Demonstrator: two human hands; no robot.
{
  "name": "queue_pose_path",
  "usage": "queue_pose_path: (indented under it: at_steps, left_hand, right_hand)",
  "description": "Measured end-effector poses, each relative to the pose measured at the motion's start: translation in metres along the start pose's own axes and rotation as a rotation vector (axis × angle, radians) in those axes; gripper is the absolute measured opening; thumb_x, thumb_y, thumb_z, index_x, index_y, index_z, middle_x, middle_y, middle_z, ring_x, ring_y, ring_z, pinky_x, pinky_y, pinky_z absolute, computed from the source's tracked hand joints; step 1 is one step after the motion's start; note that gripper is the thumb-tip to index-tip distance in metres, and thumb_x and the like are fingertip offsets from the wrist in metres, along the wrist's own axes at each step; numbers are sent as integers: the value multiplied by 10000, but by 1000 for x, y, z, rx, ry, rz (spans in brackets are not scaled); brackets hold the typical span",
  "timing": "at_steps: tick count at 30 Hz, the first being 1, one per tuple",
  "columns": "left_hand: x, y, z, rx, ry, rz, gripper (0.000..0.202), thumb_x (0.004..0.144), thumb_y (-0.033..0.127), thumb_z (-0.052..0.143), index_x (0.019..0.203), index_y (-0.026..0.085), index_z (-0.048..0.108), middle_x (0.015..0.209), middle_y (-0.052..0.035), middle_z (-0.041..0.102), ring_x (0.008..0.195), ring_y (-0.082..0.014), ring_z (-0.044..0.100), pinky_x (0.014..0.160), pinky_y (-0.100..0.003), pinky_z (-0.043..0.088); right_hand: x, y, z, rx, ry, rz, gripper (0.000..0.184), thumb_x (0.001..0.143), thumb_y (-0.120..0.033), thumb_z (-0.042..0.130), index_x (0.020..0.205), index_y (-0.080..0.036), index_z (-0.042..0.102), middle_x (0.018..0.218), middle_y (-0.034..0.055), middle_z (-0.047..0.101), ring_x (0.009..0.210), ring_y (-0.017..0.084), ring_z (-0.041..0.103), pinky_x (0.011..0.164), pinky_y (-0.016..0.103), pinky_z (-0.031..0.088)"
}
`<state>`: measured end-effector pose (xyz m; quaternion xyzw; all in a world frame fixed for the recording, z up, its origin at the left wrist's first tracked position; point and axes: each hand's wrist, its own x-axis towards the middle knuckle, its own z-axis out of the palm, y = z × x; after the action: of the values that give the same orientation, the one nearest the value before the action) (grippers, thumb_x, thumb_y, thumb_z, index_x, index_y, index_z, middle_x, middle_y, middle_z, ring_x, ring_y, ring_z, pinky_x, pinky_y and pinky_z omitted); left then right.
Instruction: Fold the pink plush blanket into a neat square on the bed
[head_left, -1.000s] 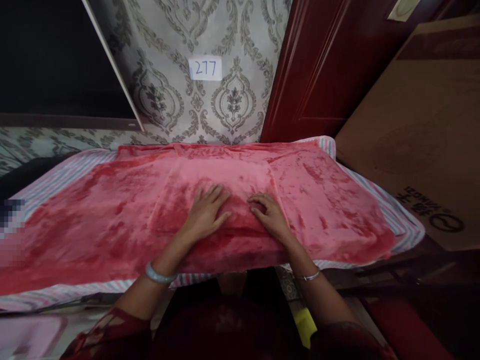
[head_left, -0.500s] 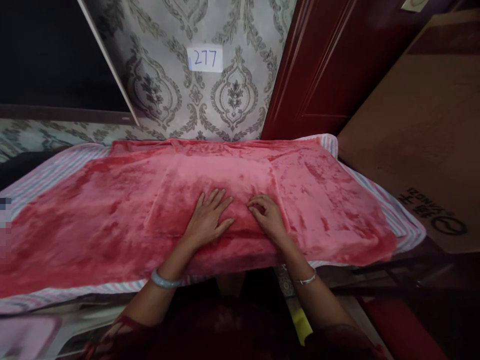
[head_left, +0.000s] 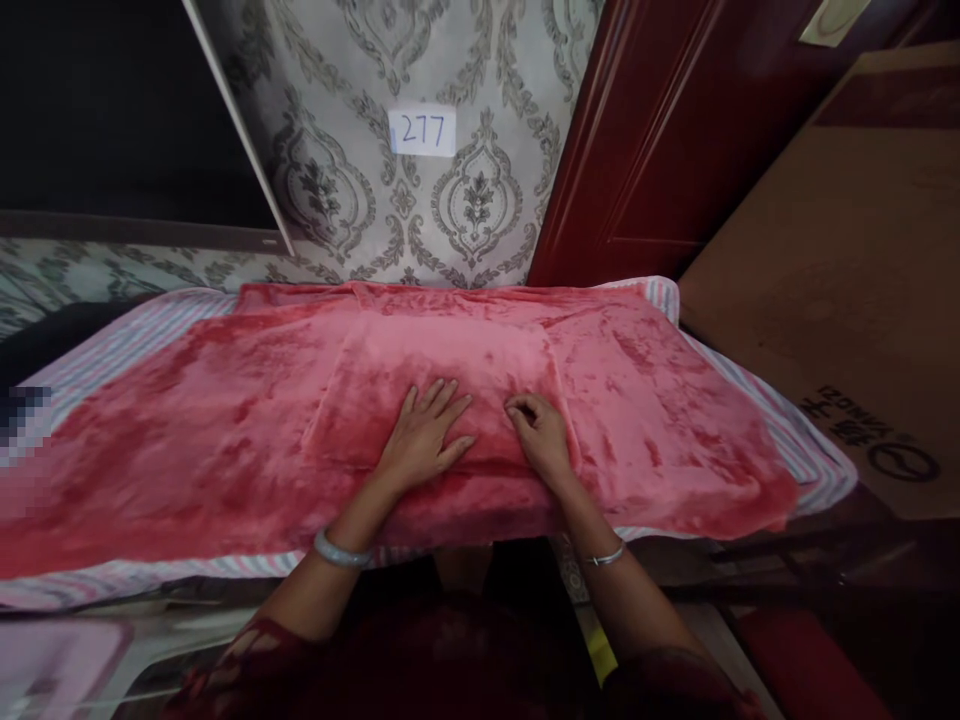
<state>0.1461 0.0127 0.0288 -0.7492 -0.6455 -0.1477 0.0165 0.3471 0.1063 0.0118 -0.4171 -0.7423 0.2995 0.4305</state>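
A plush red blanket (head_left: 225, 430) lies spread over a table covered by a pink-and-blue striped cloth (head_left: 787, 420). A folded layer of the blanket forms a lighter raised panel (head_left: 442, 340) in the middle. My left hand (head_left: 424, 435) lies flat on that panel near its front edge, fingers stretched out and apart. My right hand (head_left: 541, 432) rests just to the right of it, fingers curled and pressed onto the plush fabric at the panel's right edge. Both wrists wear bangles.
Patterned wallpaper with a paper label reading 277 (head_left: 422, 131) stands behind the table. A dark red door (head_left: 675, 140) is at the back right, and a large cardboard box (head_left: 840, 280) leans at the right. A dark screen (head_left: 97, 110) fills the upper left.
Both hands have stayed on the middle panel; the right fingers have curled in a little more. The view has shifted slightly.
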Motion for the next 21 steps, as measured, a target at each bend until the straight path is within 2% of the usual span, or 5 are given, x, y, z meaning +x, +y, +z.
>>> queue_pose_path:
  at_steps: [4, 8, 13, 16, 21]
  left_hand:
    - [-2, 4, -3, -19, -24, 8, 644, 1013, 562, 447, 1587, 273, 408, 1689, -90, 326, 1577, -292, 252, 1287, -583, 139]
    - [-12, -2, -26, -24, 4, -18, 659, 1022, 562, 435, 1596, 240, 387, 1687, -122, 319, 1577, -289, 255, 1284, -580, 172]
    - [-39, -38, -55, 111, 73, -289, 597, 1037, 480, 430, 1568, 208, 439, 1656, -154, 375, 1558, -328, 294, 1269, -633, 168]
    - [-52, -62, -50, 151, 11, -430, 612, 1028, 484, 455, 1579, 219, 428, 1693, -135, 298, 1569, -366, 247, 1243, -640, 239]
    - [-60, -76, -30, 112, -18, -465, 626, 1047, 492, 390, 1611, 223, 377, 1727, -88, 208, 1536, -421, 293, 1170, -567, 400]
  right_hand:
    - [1, 0, -5, -44, -27, -26, 293, 874, -373, 488, 942, -209, 721, 1004, 108, 754, 972, 267, 677, 944, 428, 534]
    - [1, 1, -17, -222, -37, -148, 416, 922, -390, 451, 1172, -189, 716, 1212, 141, 730, 1134, 288, 650, 1052, 471, 483]
    - [-2, 14, -26, -591, -65, -221, 523, 1008, -437, 378, 1421, -210, 605, 1468, 153, 595, 1394, 338, 495, 1153, 636, 352]
    - [-6, 25, -24, -726, -138, -178, 565, 1035, -473, 344, 1502, -220, 537, 1581, 158, 477, 1477, 357, 400, 1138, 638, 379]
    - [-10, 35, -19, -725, -178, -174, 597, 1054, -482, 309, 1550, -201, 483, 1624, 147, 418, 1533, 321, 316, 1167, 546, 399]
